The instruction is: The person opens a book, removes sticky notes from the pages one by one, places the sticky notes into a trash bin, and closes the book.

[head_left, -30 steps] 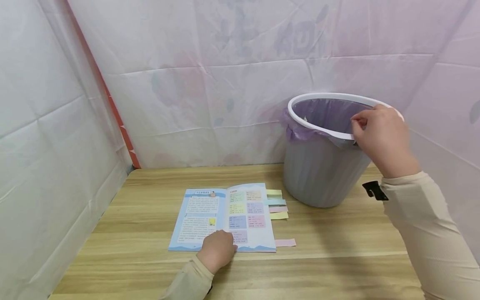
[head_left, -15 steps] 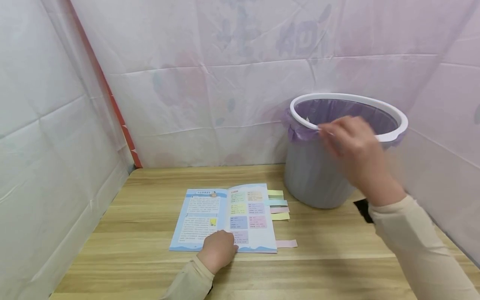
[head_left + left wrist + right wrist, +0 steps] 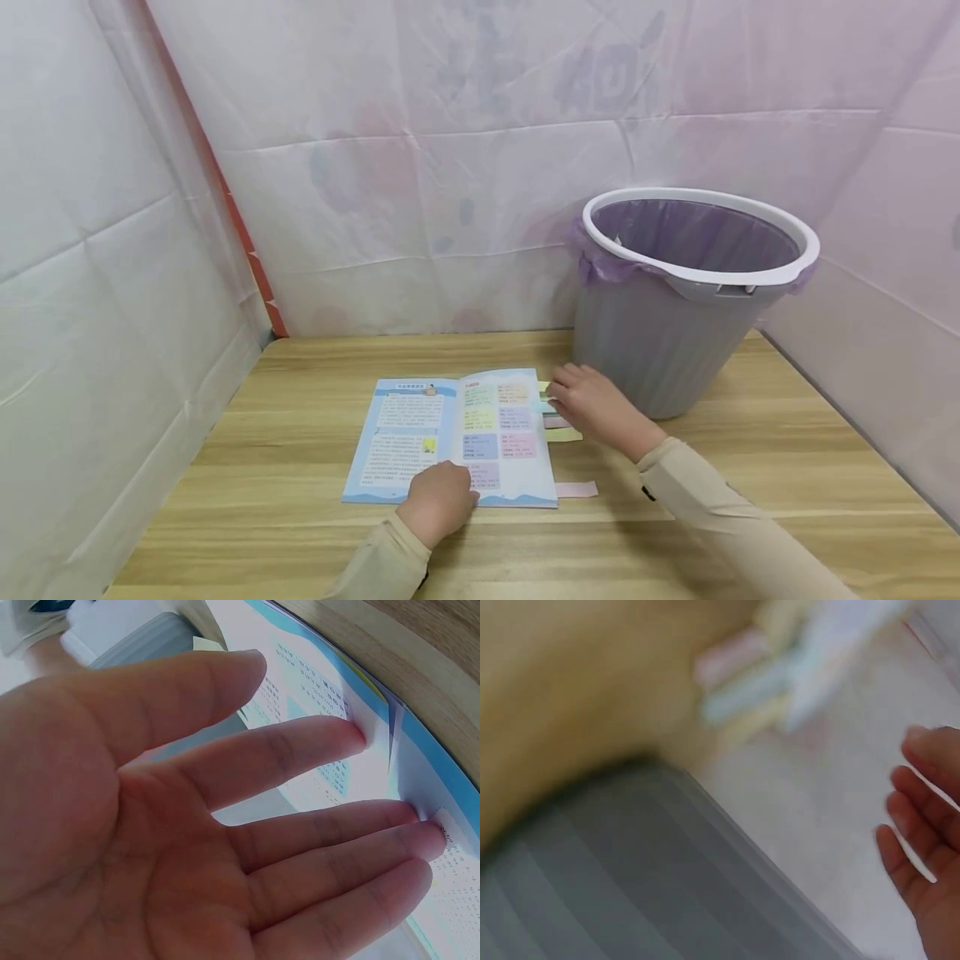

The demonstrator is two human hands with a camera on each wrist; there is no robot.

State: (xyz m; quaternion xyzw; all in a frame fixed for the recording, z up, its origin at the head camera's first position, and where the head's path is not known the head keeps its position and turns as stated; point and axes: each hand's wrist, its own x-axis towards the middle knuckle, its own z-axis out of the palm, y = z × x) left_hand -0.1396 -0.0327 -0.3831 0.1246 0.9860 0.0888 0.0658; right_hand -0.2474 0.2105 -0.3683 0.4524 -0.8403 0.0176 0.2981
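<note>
An open booklet [image 3: 517, 487] lies on the wooden table, with printed text and coloured boxes on its pages. My left hand [image 3: 437, 502] rests on its lower middle; in the left wrist view the fingers [image 3: 322, 832] are extended, their tips at the page. Beside the booklet's right edge is my right hand [image 3: 600, 412], over several coloured paper tabs. A yellow tab [image 3: 564, 435] and a lower pink tab [image 3: 577, 490] stick out in plain sight; the upper tabs are partly hidden. The right wrist view shows the right fingers [image 3: 911, 814] apart and slightly bent, holding nothing.
A grey trash bin [image 3: 645, 342] with a white rim [image 3: 750, 279] and a purple liner [image 3: 697, 229] stands at the table's back right, just beyond my right hand. Whitish sheets [image 3: 360, 208] hang behind the table and at both sides.
From over the bin's rim, my right hand has come down and left to the tabs at the booklet's edge. My left hand stays on the booklet.
</note>
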